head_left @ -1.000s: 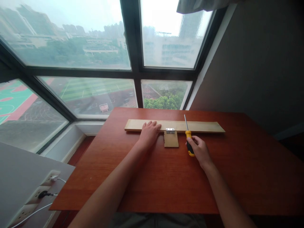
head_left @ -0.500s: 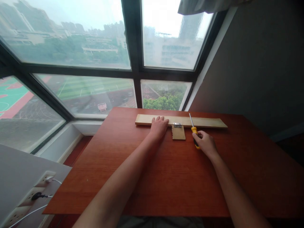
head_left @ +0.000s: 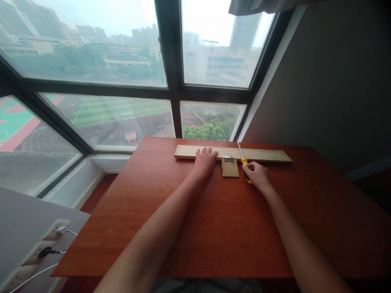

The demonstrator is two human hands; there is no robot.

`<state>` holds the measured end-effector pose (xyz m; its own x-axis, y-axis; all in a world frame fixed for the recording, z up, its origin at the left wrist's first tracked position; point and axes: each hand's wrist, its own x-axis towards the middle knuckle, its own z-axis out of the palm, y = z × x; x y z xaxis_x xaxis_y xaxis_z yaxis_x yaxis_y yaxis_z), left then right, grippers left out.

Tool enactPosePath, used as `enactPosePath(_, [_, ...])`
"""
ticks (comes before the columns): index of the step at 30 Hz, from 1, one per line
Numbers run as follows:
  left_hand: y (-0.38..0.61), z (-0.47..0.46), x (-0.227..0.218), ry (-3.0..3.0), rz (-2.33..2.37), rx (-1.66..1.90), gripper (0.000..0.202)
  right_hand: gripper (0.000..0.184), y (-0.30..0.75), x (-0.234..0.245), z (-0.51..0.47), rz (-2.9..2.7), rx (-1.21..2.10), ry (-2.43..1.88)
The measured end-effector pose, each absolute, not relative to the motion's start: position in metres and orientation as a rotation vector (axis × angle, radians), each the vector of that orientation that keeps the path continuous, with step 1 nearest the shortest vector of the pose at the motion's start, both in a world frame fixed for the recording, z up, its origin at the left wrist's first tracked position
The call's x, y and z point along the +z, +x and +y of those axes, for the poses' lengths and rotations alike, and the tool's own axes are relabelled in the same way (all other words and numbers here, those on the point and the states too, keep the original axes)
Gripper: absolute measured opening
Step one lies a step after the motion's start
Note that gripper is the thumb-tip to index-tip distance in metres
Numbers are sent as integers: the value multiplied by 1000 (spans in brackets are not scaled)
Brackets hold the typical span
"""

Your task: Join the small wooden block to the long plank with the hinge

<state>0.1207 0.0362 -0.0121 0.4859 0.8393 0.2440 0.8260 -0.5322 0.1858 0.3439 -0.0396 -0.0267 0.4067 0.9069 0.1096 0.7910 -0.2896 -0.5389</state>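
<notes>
A long pale wooden board (head_left: pixel 269 155) lies across the far side of the red-brown table (head_left: pixel 220 228). A small wooden piece (head_left: pixel 230 168) joins it through a metal hinge (head_left: pixel 228 159). My left hand (head_left: pixel 205 160) rests flat on the board, fingers stretched out, just left of the hinge. My right hand (head_left: pixel 255 175) is closed round the yellow-and-black handle of a screwdriver (head_left: pixel 243 161), right of the small piece. The screwdriver's metal shaft points away from me and lies over the board.
Large windows stand right behind the table's far edge. A dark wall runs along the right side. At the lower left a white power strip (head_left: pixel 36 254) holds plugged cables, below the table's left edge.
The board and hinged piece slid away from me toward the window. My right hand with the screwdriver came left, closer to the small piece. My left hand stayed on the board.
</notes>
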Motion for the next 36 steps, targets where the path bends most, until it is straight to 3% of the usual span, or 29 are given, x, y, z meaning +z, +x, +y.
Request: enactPosePath(36, [126, 37, -11, 2633, 1494, 491, 22, 39, 324, -23, -36, -1620, 162, -2281])
